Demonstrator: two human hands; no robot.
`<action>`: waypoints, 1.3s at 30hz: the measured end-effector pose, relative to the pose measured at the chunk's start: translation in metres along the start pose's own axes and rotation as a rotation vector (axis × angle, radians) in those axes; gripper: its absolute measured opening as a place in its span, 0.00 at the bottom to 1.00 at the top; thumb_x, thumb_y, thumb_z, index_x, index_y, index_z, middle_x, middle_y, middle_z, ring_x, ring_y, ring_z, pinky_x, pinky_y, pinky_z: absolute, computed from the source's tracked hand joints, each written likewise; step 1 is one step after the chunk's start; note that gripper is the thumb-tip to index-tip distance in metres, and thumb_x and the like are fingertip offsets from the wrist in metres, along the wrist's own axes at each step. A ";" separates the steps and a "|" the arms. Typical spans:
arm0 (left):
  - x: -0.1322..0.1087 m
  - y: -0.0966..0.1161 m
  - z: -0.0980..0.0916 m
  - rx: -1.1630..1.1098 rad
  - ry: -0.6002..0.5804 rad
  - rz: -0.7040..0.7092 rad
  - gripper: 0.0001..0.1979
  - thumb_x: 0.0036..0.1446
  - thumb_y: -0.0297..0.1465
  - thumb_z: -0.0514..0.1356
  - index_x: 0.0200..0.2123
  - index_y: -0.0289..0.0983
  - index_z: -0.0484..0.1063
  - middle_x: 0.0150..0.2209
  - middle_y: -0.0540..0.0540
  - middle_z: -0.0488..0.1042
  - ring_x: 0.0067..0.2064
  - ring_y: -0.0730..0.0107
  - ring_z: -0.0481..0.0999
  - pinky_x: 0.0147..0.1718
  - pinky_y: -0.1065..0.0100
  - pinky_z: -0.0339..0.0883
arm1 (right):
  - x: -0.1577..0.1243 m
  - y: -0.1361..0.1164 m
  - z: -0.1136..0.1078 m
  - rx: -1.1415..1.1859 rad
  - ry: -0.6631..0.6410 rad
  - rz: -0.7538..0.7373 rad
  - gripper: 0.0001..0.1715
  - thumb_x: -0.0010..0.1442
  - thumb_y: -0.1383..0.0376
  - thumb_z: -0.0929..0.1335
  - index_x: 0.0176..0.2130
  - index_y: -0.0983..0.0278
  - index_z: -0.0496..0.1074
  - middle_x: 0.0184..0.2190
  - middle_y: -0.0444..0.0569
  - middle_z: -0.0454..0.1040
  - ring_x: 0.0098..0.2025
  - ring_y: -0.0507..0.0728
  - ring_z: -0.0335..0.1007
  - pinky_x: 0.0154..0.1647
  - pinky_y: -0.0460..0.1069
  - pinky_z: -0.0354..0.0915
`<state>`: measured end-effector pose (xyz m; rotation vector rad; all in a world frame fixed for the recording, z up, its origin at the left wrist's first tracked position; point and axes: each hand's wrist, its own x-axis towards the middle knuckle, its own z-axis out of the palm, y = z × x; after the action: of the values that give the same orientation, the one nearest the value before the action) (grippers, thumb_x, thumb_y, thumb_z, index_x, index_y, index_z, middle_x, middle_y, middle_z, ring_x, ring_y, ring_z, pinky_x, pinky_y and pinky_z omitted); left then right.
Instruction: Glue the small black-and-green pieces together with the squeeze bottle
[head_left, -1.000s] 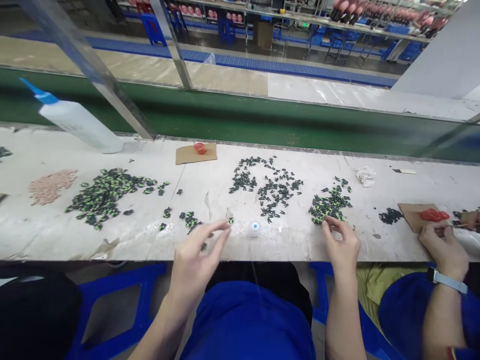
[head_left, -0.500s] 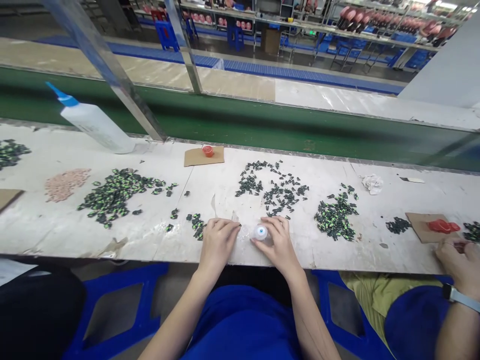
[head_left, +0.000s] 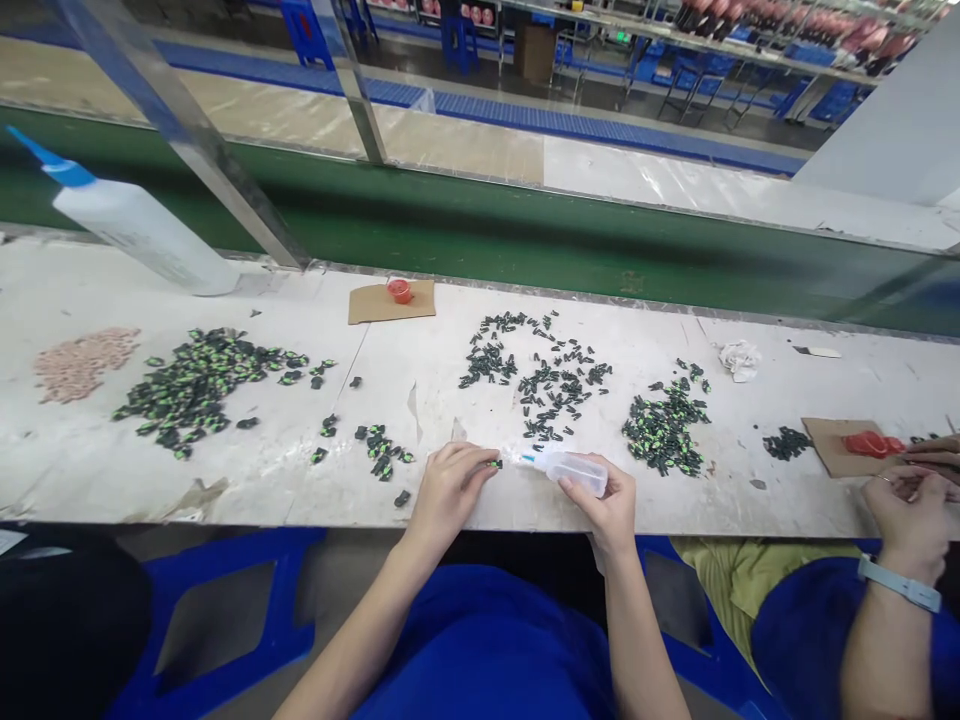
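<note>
Between the thumb and fingers of my left hand (head_left: 453,486) is pinched a small black-and-green part (head_left: 496,463). My right hand (head_left: 611,502) grips a small clear squeeze bottle (head_left: 576,471), tipped on its side with its blue nozzle pointing left at the part; a gap separates the two. Loose black-and-green parts (head_left: 381,450) lie on the table just left of my left hand. Beyond my hands spreads a scatter of small black pieces (head_left: 555,395). Right of my right hand lies another heap of black-and-green parts (head_left: 666,428).
A large white bottle (head_left: 146,235) with a blue spout stands at the back left. Near it are a big black-and-green pile (head_left: 206,385) and pinkish pieces (head_left: 82,365). A red cup (head_left: 400,291) sits on cardboard (head_left: 367,306). At right, a co-worker's hands (head_left: 911,505) are beside red material (head_left: 870,443).
My right hand has turned the squeeze bottle from upright to lying sideways, nozzle leftward, and shifted right. The left hand has moved slightly right, and its part now shows more clearly.
</note>
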<state>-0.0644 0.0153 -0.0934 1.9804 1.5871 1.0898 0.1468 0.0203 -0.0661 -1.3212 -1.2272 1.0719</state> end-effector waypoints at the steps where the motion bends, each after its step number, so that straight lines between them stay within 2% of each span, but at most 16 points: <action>1: 0.000 0.000 -0.001 -0.016 0.000 -0.017 0.08 0.59 0.29 0.60 0.42 0.42 0.76 0.35 0.47 0.82 0.40 0.61 0.79 0.41 0.59 0.70 | 0.000 0.001 0.003 0.017 0.007 0.022 0.13 0.46 0.58 0.76 0.30 0.64 0.78 0.26 0.48 0.79 0.26 0.56 0.72 0.27 0.49 0.67; 4: -0.001 0.000 -0.002 -0.063 0.005 -0.067 0.16 0.58 0.28 0.61 0.51 0.41 0.71 0.35 0.48 0.82 0.41 0.62 0.80 0.45 0.57 0.71 | 0.001 0.004 0.012 0.025 0.013 0.069 0.13 0.48 0.57 0.74 0.28 0.64 0.78 0.23 0.47 0.78 0.25 0.55 0.70 0.26 0.48 0.66; 6: -0.003 0.001 -0.002 -0.070 0.007 -0.082 0.19 0.58 0.28 0.61 0.53 0.40 0.69 0.35 0.48 0.82 0.42 0.61 0.80 0.46 0.56 0.71 | 0.003 0.004 0.017 -0.009 0.009 0.088 0.14 0.49 0.56 0.73 0.25 0.65 0.77 0.20 0.45 0.75 0.22 0.53 0.68 0.25 0.47 0.65; 10: -0.004 0.001 -0.001 -0.058 0.016 -0.109 0.17 0.57 0.29 0.62 0.51 0.39 0.70 0.34 0.47 0.83 0.42 0.60 0.81 0.46 0.55 0.73 | 0.006 0.000 0.022 -0.075 0.033 0.100 0.16 0.50 0.55 0.72 0.24 0.66 0.76 0.18 0.45 0.73 0.20 0.52 0.65 0.22 0.47 0.63; 21: -0.004 0.000 -0.001 -0.031 0.037 -0.090 0.16 0.57 0.29 0.63 0.49 0.39 0.71 0.33 0.47 0.83 0.41 0.59 0.82 0.44 0.55 0.74 | 0.008 -0.002 0.023 -0.145 0.010 0.113 0.16 0.50 0.55 0.71 0.26 0.66 0.77 0.20 0.47 0.76 0.24 0.54 0.68 0.24 0.47 0.65; 39: -0.005 -0.001 -0.001 -0.028 0.034 -0.106 0.14 0.58 0.31 0.62 0.49 0.40 0.72 0.33 0.47 0.83 0.41 0.58 0.81 0.45 0.53 0.74 | 0.007 -0.002 0.024 -0.143 0.006 0.131 0.17 0.51 0.54 0.71 0.25 0.66 0.77 0.20 0.46 0.74 0.23 0.54 0.67 0.24 0.47 0.63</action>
<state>-0.0664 0.0109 -0.0953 1.8471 1.6644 1.1037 0.1239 0.0299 -0.0661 -1.5307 -1.2463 1.0867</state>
